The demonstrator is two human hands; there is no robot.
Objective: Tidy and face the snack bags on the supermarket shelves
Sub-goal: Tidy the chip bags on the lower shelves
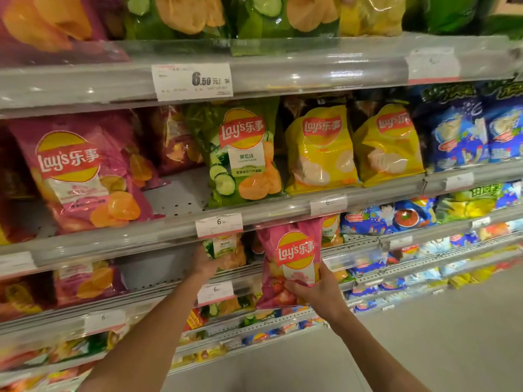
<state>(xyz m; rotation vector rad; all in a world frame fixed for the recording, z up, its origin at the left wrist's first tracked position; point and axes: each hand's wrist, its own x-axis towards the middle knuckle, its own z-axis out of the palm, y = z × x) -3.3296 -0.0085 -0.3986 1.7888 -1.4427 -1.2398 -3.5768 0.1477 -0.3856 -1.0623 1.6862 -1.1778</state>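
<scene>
Pink foil catches the eye first: a large pink chip bag (85,171) leans on the middle shelf (175,230), far left of the small price tag (219,224) clipped to that shelf's front rail. Between this bag and the tag lies a bare patch of perforated shelf floor, with a darker red bag (175,140) standing behind it. Just above and right of the tag stands a green cucumber chip bag (244,154), upright and facing out, and further right of it two yellow bags (319,149) stand side by side, then blue bags (458,131) beyond. Below the tag, the left hand (208,264) reaches under the rail onto the next shelf down; its fingers rest against a smaller green bag (223,250) there, though whether they grip it or only touch it cannot be told, since the fingertips are hidden. Right of the tag and below it, the right hand (317,290) holds a small pink bag (288,261) out in front of the shelves, fingers curled across its lower front and thumb up its right edge; the bag is upright with its logo facing out, its top edge reaching the rail beside the tag. High above the tag, a bigger white price label (192,80) reads 6.50 on the upper rail. Grey floor (424,335) lies at the lower right.
</scene>
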